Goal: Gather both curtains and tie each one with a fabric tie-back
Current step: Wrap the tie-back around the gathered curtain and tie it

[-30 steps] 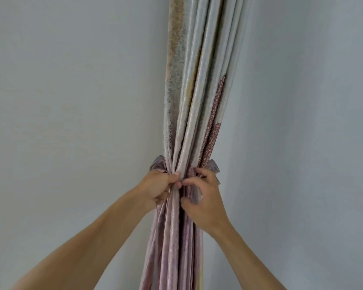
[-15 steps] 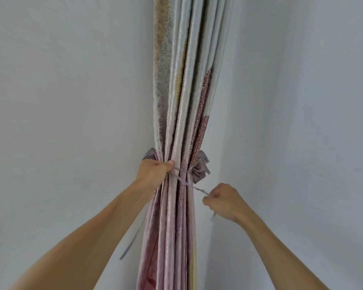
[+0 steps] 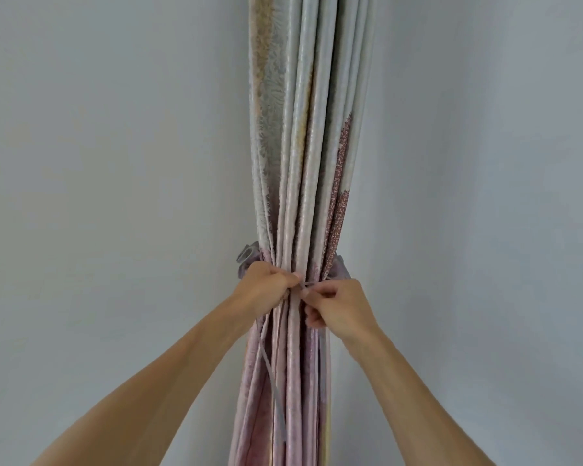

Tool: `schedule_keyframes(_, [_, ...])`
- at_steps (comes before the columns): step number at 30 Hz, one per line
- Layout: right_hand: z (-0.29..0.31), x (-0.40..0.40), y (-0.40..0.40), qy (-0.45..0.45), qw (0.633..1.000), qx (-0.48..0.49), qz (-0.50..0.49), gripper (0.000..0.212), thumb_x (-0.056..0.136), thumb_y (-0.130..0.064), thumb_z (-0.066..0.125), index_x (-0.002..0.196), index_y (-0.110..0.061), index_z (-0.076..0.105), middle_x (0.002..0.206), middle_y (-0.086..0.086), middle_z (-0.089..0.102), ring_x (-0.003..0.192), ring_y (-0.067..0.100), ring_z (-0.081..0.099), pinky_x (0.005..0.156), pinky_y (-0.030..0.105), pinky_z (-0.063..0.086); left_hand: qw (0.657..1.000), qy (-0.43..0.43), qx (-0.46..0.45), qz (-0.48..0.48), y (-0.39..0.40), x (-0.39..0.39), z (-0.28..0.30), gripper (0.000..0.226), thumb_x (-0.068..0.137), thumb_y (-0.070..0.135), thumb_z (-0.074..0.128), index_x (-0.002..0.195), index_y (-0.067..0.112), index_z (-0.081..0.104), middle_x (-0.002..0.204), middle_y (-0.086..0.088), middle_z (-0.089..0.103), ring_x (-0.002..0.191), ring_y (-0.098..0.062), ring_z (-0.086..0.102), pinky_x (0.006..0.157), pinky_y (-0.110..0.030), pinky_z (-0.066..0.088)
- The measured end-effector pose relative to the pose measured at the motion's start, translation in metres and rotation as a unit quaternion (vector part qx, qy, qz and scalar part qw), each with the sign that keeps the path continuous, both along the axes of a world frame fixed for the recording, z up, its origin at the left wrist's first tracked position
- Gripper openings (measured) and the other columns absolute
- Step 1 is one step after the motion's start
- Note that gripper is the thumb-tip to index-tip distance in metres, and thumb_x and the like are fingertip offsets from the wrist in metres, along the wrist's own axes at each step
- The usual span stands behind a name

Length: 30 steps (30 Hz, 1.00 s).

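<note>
Right hand brought back in from the pulled-out position, closed on the cord beside left hand, also clenched on the cord (loose tail hanging below). Knot judged half-made. Tie-back wrapped around gathered curtain against wall.

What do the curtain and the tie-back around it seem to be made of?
Curtain: probably a woven fabric with a slight satin sheen; its folds catch light and carry a leafy pattern. Tie-back: seemingly a thin grey-mauve cloth, softly bunched, with a narrow ribbon-like tail.
</note>
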State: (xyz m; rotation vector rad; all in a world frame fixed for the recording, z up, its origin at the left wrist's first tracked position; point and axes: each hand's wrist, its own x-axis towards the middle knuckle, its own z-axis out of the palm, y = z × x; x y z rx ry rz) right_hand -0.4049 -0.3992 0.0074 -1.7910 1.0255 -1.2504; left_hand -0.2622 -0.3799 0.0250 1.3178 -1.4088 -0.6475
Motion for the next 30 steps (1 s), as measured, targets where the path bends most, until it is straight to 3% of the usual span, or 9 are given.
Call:
schedule_keyframes(3, [0.008,-0.010,-0.005,0.076,0.992,-0.083,-0.049,0.027,0.088,-0.016,0.068,0.061,-0.015,0.071,0.051,0.005,0.063,0.045,0.017,0.059,0.051,0.027,0.049,0.996,-0.079,-0.021,0.018,0.002,0.010,0.000,0.032,0.091,0.027,0.062,0.073,0.004,0.075,0.040,0.006,0.037,0.042,-0.011,0.034,0.048,-0.020,0.032])
schedule_keyframes(7, [0.008,-0.023,-0.023,0.085,0.980,-0.078,-0.163,0.026,0.083,-0.013,0.062,0.060,-0.010,0.072,0.057,0.009,0.070,0.054,0.026,0.069,0.052,0.022,0.049,0.979,-0.149,-0.098,0.101,0.005,0.026,-0.001,0.033,0.090,0.023,0.063,0.058,0.015,0.070,0.054,-0.003,0.056,0.048,-0.010,0.044,0.050,-0.016,0.036])
schedule_keyframes(10, [0.006,-0.027,-0.028,0.090,0.981,-0.060,-0.160,0.022,0.080,-0.010,0.060,0.062,-0.005,0.072,0.061,0.015,0.070,0.048,0.024,0.067,0.048,0.024,0.048,0.984,-0.094,-0.143,0.057,0.012,0.022,-0.001,0.032,0.093,0.019,0.058,0.068,0.003,0.070,0.066,-0.007,0.061,0.050,-0.004,0.046,0.053,-0.012,0.038])
schedule_keyframes(13, [0.004,-0.025,-0.030,0.088,0.987,-0.051,-0.127,0.023,0.082,-0.012,0.062,0.064,-0.002,0.071,0.058,0.010,0.066,0.040,0.014,0.059,0.046,0.025,0.046,0.984,-0.019,-0.178,-0.009,0.014,-0.003,0.000,0.032,0.097,0.018,0.052,0.069,0.008,0.065,0.076,0.002,0.062,0.063,-0.005,0.053,0.066,-0.023,0.044])
schedule_keyframes(15, [0.004,-0.027,-0.030,0.095,0.989,-0.050,-0.106,0.025,0.085,-0.014,0.063,0.063,-0.005,0.071,0.057,0.006,0.063,0.039,0.013,0.058,0.044,0.023,0.043,0.983,0.039,-0.168,-0.065,0.012,-0.020,0.000,0.034,0.100,0.019,0.046,0.073,0.005,0.061,0.074,0.010,0.067,0.068,-0.007,0.058,0.057,-0.018,0.042])
schedule_keyframes(18, [0.004,-0.035,-0.028,0.128,0.984,-0.079,-0.095,0.029,0.086,-0.018,0.065,0.059,-0.011,0.071,0.059,0.007,0.065,0.045,0.014,0.055,0.045,0.018,0.038,0.978,0.112,-0.112,-0.138,0.007,-0.030,0.001,0.039,0.102,0.022,0.040,0.067,0.015,0.052,0.059,0.001,0.060,0.057,-0.017,0.052,0.042,-0.020,0.034])
schedule_keyframes(21, [0.005,-0.047,-0.029,0.140,0.975,-0.096,-0.144,0.025,0.085,-0.016,0.065,0.061,-0.013,0.072,0.054,0.001,0.061,0.049,0.016,0.049,0.050,0.026,0.038,0.991,-0.004,-0.115,-0.065,-0.003,-0.026,0.005,0.039,0.102,0.024,0.040,0.067,0.015,0.053,0.052,0.002,0.045,0.046,-0.012,0.034,0.043,-0.024,0.026])
schedule_keyframes(24, [0.005,-0.052,-0.024,0.165,0.963,-0.125,-0.171,0.028,0.083,-0.015,0.063,0.056,-0.022,0.066,0.052,-0.002,0.060,0.048,0.016,0.050,0.050,0.028,0.040,0.978,-0.139,-0.152,-0.044,-0.009,-0.024,0.004,0.031,0.102,0.012,0.036,0.082,0.008,0.060,0.058,0.004,0.049,0.044,-0.002,0.039,0.045,-0.015,0.031])
schedule_keyframes(30, [0.017,-0.050,0.000,0.147,0.977,-0.152,0.006,0.019,0.087,-0.017,0.069,0.069,-0.015,0.076,0.070,-0.006,0.065,0.050,-0.002,0.049,0.053,0.012,0.036,0.932,-0.316,-0.163,-0.066,-0.008,-0.012,-0.003,0.022,0.096,0.004,0.043,0.098,0.013,0.062,0.072,0.013,0.055,0.060,0.004,0.051,0.059,-0.015,0.038])
